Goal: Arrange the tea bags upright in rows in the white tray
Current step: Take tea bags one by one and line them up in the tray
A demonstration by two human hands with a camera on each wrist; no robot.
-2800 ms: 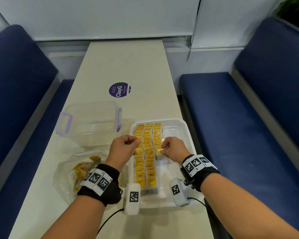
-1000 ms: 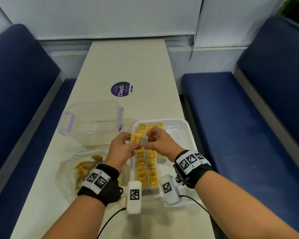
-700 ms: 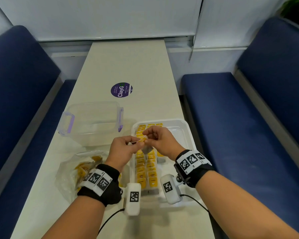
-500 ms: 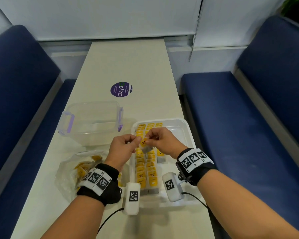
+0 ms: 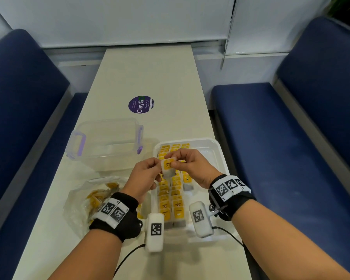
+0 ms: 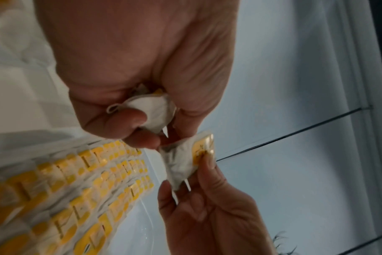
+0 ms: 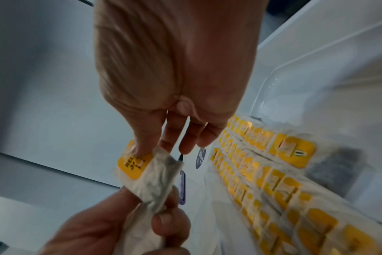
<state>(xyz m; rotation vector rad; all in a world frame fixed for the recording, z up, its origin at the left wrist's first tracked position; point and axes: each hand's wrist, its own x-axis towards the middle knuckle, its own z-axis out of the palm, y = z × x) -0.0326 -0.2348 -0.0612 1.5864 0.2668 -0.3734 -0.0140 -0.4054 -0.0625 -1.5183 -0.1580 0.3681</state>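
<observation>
Both hands pinch one tea bag (image 5: pixel 167 168) above the tray (image 5: pixel 220 156): left hand (image 5: pixel 144 176) at its bottom, right hand (image 5: pixel 192 167) at its label. Pulling apart may tear the paper; dropping it may knock the standing rows (image 5: pixel 171 199).

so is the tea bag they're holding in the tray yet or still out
Still out. The tea bag is held above the white tray, pinched between the left hand and right hand.
</observation>
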